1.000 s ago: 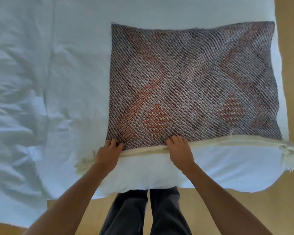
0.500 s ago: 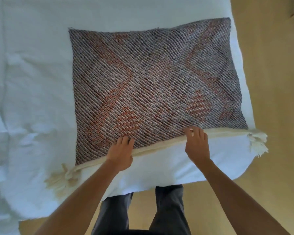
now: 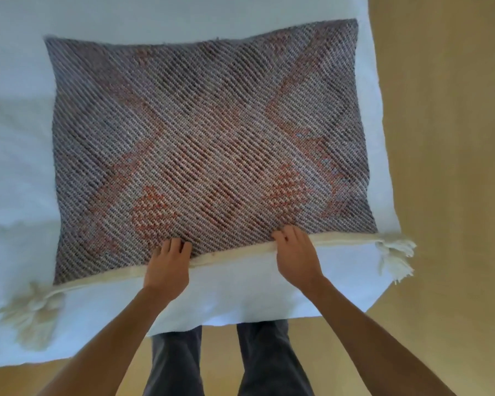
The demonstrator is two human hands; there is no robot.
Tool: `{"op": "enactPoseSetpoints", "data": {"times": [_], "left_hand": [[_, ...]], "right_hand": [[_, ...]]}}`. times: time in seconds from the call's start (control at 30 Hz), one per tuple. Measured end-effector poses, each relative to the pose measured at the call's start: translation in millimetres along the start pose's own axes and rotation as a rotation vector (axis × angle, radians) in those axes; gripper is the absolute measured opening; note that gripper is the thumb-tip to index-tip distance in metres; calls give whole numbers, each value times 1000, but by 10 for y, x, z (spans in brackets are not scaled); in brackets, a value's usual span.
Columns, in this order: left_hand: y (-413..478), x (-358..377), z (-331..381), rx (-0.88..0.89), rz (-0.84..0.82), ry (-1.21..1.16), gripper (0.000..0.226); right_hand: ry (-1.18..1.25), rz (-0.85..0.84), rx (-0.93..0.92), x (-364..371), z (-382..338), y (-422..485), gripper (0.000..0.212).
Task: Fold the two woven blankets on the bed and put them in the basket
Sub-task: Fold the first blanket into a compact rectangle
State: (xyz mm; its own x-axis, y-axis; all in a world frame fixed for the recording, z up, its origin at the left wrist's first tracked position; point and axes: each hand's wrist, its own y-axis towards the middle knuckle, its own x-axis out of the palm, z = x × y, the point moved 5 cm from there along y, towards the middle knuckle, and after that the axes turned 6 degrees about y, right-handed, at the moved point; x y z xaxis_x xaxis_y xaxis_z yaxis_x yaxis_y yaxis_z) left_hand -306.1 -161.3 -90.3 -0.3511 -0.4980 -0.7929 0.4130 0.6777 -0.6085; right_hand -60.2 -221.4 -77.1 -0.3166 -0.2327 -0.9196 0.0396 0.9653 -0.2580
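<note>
Tassel (image 3: pixel 30 312) of cream yarn lies on the bed (image 3: pixel 15 167) well to the left of the left hand (image 3: pixel 167 267) and nearer the person than it, at the near left corner of 1 woven blanket (image 3: pixel 206 132). The blanket, grey with rust-orange diamonds, lies flat on the white bedding beyond both hands, and its cream hem (image 3: pixel 235 254) runs along the near side from that tassel under the left hand and on to the right hand (image 3: pixel 296 257).

The left hand lies on the hem with its fingers on top of the weave. Its thumb is hidden, so it cannot be told whether this hand pinches the cloth or only presses it.

Below and between the 2 forearms, dark trouser legs (image 3: pixel 175 361) stand at the edge of the bed.

The right hand, a little farther from the person than the left, grips the blanket's hem, its fingers curled over the cream band and its thumb tucked against it.

A 2nd cream tassel (image 3: pixel 395 255) hangs off the bed's corner to the right of the right hand, over the tan floor (image 3: pixel 446 167).
</note>
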Motion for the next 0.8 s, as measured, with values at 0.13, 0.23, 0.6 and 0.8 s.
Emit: {"op": "enactPoseSetpoints", "data": {"times": [0.13, 0.23, 0.6, 0.8], "left_hand": [[228, -251, 533, 76, 10, 9, 35], [423, -435, 1030, 171, 51, 22, 34], [814, -631, 1912, 297, 58, 24, 38], [711, -616, 1957, 305, 39, 45, 36]], "right_hand": [[-35, 36, 93, -151, 435, -102, 44], [-92, 102, 218, -318, 927, -192, 45], [-109, 141, 338, -505, 1565, -211, 28], [-138, 132, 354, -383, 1640, -538, 31]]}}
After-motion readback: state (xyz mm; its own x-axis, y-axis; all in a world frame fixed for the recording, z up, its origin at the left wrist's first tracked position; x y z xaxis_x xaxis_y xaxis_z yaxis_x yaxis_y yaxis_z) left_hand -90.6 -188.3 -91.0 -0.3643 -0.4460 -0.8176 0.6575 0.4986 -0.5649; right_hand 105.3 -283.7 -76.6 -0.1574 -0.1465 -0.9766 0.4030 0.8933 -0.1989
